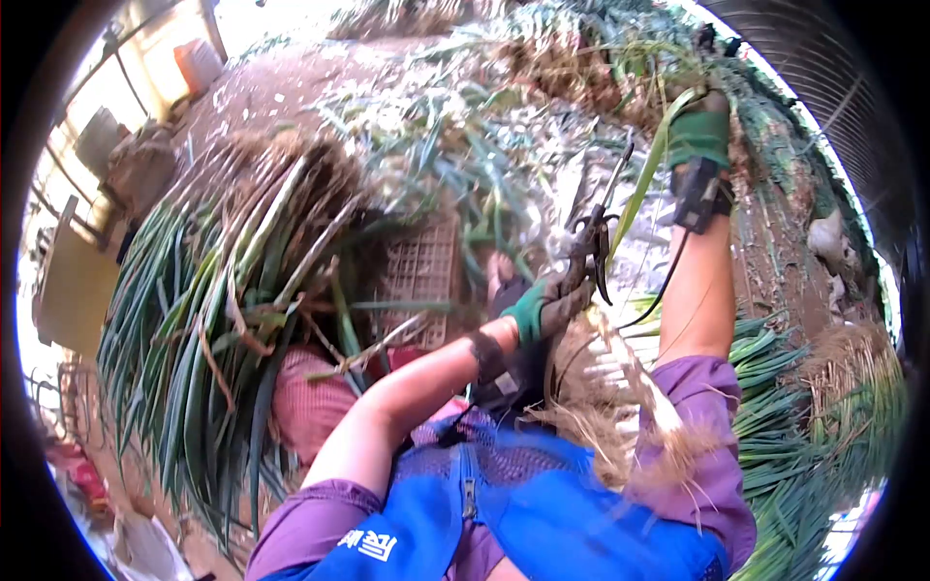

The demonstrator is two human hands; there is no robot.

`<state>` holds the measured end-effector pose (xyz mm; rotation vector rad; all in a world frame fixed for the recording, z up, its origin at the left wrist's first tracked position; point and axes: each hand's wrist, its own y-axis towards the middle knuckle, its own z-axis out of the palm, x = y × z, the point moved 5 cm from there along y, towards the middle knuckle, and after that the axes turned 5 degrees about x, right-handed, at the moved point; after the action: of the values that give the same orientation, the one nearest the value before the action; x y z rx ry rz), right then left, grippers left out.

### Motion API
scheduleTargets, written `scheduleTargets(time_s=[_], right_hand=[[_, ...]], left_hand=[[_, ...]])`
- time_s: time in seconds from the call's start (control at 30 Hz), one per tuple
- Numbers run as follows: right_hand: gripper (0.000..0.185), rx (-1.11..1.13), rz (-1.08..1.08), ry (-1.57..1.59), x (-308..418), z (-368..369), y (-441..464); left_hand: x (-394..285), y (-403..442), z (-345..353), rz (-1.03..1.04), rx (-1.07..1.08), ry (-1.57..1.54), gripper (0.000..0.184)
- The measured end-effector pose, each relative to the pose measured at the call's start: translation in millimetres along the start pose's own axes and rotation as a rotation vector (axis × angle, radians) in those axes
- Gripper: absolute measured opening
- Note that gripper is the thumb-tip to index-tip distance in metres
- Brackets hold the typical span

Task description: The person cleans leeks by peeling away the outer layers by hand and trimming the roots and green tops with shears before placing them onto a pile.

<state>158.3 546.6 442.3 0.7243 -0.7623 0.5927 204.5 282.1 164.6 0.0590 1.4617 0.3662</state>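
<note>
- Green onions (179, 290), left of frame: green leaves, brown roots
- Gloves (699, 136): green and dark grey
- Shears (598, 219): black
- Vest (542, 504), bottom centre: blue, white lettering
- Sleeves (699, 402): purple
- Crate (426, 257), centre: brown lattice

Left hand (554, 308), in a green-and-grey work glove, holds dark metal scissors (601, 221), blades pointing forward. Right hand (707, 121), similarly gloved, extends beside a long yellow-green leaf (647, 174); grip indeterminable. A pale, brown-rooted stalk (644, 380) lies between the forearms. A heap of long green-leaved stalks (179, 300) adjoins a brown lattice crate (423, 259).
</note>
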Motion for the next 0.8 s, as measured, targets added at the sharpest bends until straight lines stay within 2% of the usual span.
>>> scheduleTargets(time_s=[0.07, 0.1, 0.13, 0.17, 0.2, 0.23, 0.27, 0.3, 0.33, 0.43, 0.5, 0.53, 0.57, 0.6, 0.63, 0.67, 0.7, 0.77, 0.8], right_hand=[[0.028, -0.068, -0.172, -0.088, 15, 3, 4], [0.027, -0.094, -0.248, -0.118, 22, 1, 4], [0.026, -0.125, -0.208, -0.032, 32, -2, 8], [0.026, -0.158, -0.171, 0.056, 42, -3, 12], [0.023, -0.157, -0.175, -0.016, 50, -12, 14], [0.020, -0.153, -0.201, -0.194, 65, -23, 11], [0.020, -0.173, -0.258, -0.531, 84, -40, 4], [0.020, -0.241, -0.347, -1.005, 108, -57, -8], [0.023, -0.303, -0.418, -1.309, 127, -71, -26], [0.025, -0.517, -0.445, -1.608, 180, -185, -27], [0.027, -0.608, -0.456, -1.745, 211, -262, -35], [0.031, -0.681, -0.439, -1.859, 215, -250, -65], [0.035, -0.755, -0.419, -1.974, 219, -238, -98], [0.034, -0.716, -0.384, -2.002, 220, -250, -117], [0.034, -0.676, -0.349, -2.030, 221, -266, -136], [0.033, -0.635, -0.315, -2.055, 223, -282, -154], [0.027, -0.562, -0.380, -2.108, 217, -305, -172], [0.026, -0.802, 0.104, -1.004, 176, -396, -222], [0.026, -0.520, 0.295, -1.293, 151, -437, -238]], left_hand=[[-19, 13, 17, 0.109, -0.037, -0.338, 0.021], [-32, 18, 22, 0.041, -0.059, -0.369, 0.028], [-34, 22, 25, 0.015, -0.087, -0.466, 0.026], [-29, 25, 19, -0.005, -0.095, -0.389, 0.024], [-25, 26, 7, -0.028, -0.109, -0.311, 0.023], [-49, 19, -8, -0.005, -0.164, -0.154, 0.024], [-75, 10, -26, 0.017, -0.221, 0.003, 0.024], [-85, 8, -52, 0.053, -0.289, 0.077, 0.025], [-92, 4, -79, 0.087, -0.361, 0.148, 0.027], [-78, -15, -158, 0.012, -0.433, 0.218, 0.025], [-83, -32, -183, -0.035, -0.461, 0.300, 0.026], [-88, -42, -188, -0.052, -0.457, 0.398, 0.027], [-72, -56, -206, -0.220, -0.476, 0.396, 0.041], [-96, -71, -198, -0.311, -0.476, 0.414, 0.036], [-93, -83, -198, -0.274, -0.503, 0.157, 0.032], [-73, -103, -225, -0.259, -0.549, 0.143, 0.032], [-94, -121, -225, -0.311, -0.644, 0.226, 0.033], [-118, -156, -238, -0.360, -0.805, 0.162, 0.037], [-117, -171, -248, -0.330, -0.849, 0.076, 0.035]])
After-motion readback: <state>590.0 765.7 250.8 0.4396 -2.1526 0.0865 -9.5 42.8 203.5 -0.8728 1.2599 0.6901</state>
